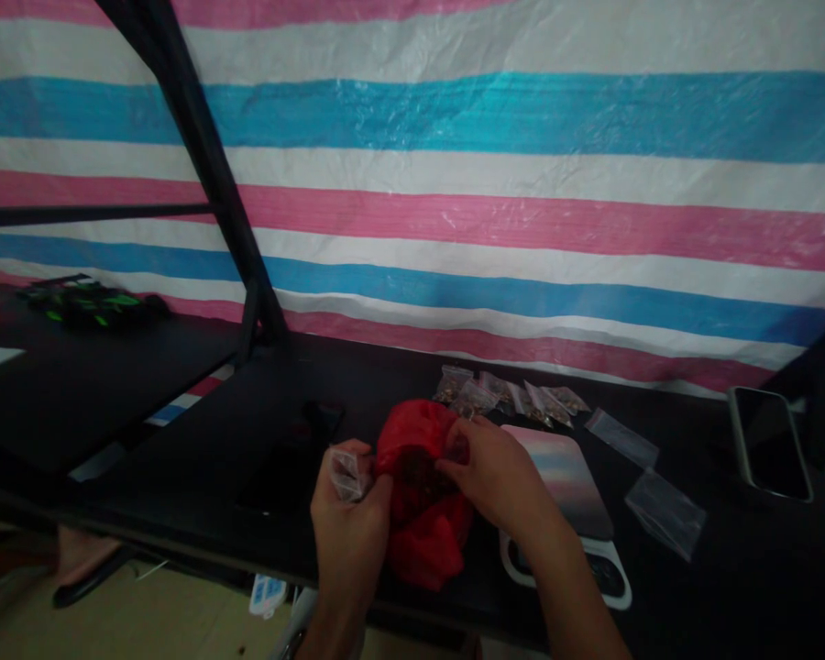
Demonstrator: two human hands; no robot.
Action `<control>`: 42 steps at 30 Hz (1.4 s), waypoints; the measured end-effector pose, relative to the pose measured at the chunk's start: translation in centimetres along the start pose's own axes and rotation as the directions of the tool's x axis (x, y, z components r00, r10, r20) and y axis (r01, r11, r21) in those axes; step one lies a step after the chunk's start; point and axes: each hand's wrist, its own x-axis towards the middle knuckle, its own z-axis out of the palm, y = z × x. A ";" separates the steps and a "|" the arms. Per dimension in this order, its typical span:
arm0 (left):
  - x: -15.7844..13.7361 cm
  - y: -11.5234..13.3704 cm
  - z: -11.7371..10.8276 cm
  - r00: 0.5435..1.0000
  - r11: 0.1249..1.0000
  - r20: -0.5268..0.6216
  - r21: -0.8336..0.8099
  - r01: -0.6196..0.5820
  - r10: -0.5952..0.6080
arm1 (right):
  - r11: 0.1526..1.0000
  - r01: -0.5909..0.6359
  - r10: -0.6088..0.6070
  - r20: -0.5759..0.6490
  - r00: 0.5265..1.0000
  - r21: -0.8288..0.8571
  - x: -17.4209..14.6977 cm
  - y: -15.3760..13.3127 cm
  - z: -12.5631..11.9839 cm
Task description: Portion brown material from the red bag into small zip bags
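A red plastic bag (430, 550) sits open on the black table in front of me, with small dark pieces (419, 472) inside, too dim to name. My left hand (350, 500) is closed around a crumpled see-through zip bag (349, 475), its thumb against the red bag's left edge. At the opposite side, my right hand (491, 467) pinches the rim of the red bag, thumb and fingers bent over the opening. Whether those fingers also hold a small piece is hidden. Beneath my right forearm lies a white kitchen scale (567, 477), partly covered.
Several small filled zip bags (505, 394) lie behind the scale. Two flat zip bags (665, 513) rest to its right, near a phone (770, 445). A dark phone-like slab (279, 481) lies left. A black-green toy car (93, 301) stands on the far-left table; a person's foot (82, 555) shows below.
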 end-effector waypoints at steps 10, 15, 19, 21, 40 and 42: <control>-0.9 0.4 0.5 0.990 0.989 -0.048 -0.061 -0.135 0.132 | 0.985 -0.072 0.066 0.045 0.997 0.155 0.2 -0.7 1.4; -1.0 0.7 0.5 0.981 0.979 -0.060 -0.072 -0.189 0.185 | 0.995 -0.061 0.062 -0.015 0.998 0.076 0.3 -0.6 1.4; -1.1 0.8 0.6 0.974 0.973 -0.053 -0.062 -0.222 0.219 | 0.957 -0.031 0.016 0.053 0.998 0.290 0.3 -0.1 1.6; -1.1 0.8 0.6 0.975 0.974 -0.058 -0.062 -0.219 0.216 | 0.922 -0.027 -0.002 0.074 0.997 0.387 0.4 0.1 1.8; -0.9 -0.8 0.4 0.962 0.975 0.229 0.129 -0.181 0.148 | 0.683 0.081 -0.104 -0.013 0.994 0.725 -0.4 -0.3 -1.7; -1.0 -1.0 0.3 0.955 0.969 0.263 0.162 -0.185 0.138 | 0.710 0.114 -0.119 -0.041 0.992 0.695 -0.9 -1.3 -1.8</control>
